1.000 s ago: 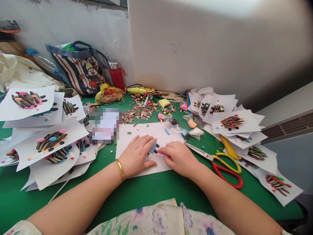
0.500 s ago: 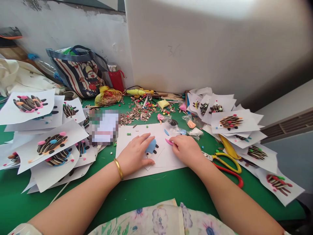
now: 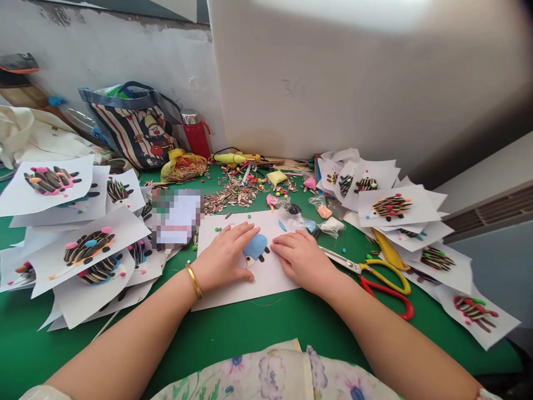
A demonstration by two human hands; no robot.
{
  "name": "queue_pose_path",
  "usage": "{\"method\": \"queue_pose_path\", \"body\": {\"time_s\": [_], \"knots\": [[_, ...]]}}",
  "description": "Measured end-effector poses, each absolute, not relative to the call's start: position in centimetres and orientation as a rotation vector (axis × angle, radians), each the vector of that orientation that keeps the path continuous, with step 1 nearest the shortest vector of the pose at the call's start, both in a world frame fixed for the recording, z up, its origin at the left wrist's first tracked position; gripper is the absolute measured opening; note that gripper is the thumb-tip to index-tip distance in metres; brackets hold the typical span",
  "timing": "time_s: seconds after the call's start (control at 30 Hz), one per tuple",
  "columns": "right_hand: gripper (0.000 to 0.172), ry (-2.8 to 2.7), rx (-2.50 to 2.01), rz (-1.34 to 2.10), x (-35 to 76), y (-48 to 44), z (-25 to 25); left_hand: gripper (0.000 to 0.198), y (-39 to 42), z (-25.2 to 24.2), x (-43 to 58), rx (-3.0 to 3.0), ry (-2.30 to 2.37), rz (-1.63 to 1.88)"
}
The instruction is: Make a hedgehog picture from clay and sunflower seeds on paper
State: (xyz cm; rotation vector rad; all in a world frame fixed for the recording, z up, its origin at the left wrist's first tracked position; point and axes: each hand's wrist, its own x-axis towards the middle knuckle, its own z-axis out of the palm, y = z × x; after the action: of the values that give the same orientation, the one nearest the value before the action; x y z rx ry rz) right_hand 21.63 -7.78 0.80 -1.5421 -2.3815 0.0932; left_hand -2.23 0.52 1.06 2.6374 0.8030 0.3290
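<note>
Look, the left hand [image 3: 222, 258] and right hand [image 3: 302, 261] lie flat and open on a white paper sheet [image 3: 270, 283], gripping nothing. Between them sits a smooth blue clay dome [image 3: 255, 246] with stubby black clay legs. The sheet rests on a green surface [image 3: 266, 322], steel scissors [image 3: 385, 283] with looped yellow and red handles to its right, and striped sunflower seeds [image 3: 229, 201] heaped beyond.

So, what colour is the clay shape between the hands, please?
Light blue: the clay shape shows best in the head view.
</note>
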Motion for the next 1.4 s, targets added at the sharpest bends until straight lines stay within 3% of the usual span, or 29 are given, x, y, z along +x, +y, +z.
{"method": "queue_pose_path", "body": {"time_s": [0.23, 0.4, 0.57, 0.73, 0.97, 1.2, 1.4], "knots": [[0.032, -2.382, -1.552, 0.098, 21.7, -7.9, 0.8, 0.077, 1.6, 1.8, -3.1, 2.579, 0.876, 0.229], [0.032, -2.297, -1.555, 0.068, 22.2, -7.7, 1.1, 0.078, 1.5, 1.7, -3.0, 2.613, 0.831, 0.178], [0.019, -2.139, -1.871, -0.038, 23.9, -7.3, 2.3, 0.058, 1.4, 1.9, -2.8, 2.607, 0.817, 0.219], [0.021, -2.133, -2.119, -0.068, 25.6, -6.8, 3.0, 0.038, 1.4, 1.9, -2.6, 2.654, 0.811, 0.257], [0.02, -2.193, -2.082, 0.212, 25.1, -6.9, 3.2, 0.037, 1.1, 1.2, -2.5, 2.692, 0.744, 0.295], [0.015, -2.248, -2.032, 0.182, 22.8, -7.3, 2.6, 0.036, 0.6, 1.0, -2.3, 2.703, 0.795, 0.345], [0.017, -2.254, -1.816, 0.371, 20.7, -8.1, 2.3, 0.033, 0.4, 1.2, -2.2, 2.7, 0.813, 0.338]]}}
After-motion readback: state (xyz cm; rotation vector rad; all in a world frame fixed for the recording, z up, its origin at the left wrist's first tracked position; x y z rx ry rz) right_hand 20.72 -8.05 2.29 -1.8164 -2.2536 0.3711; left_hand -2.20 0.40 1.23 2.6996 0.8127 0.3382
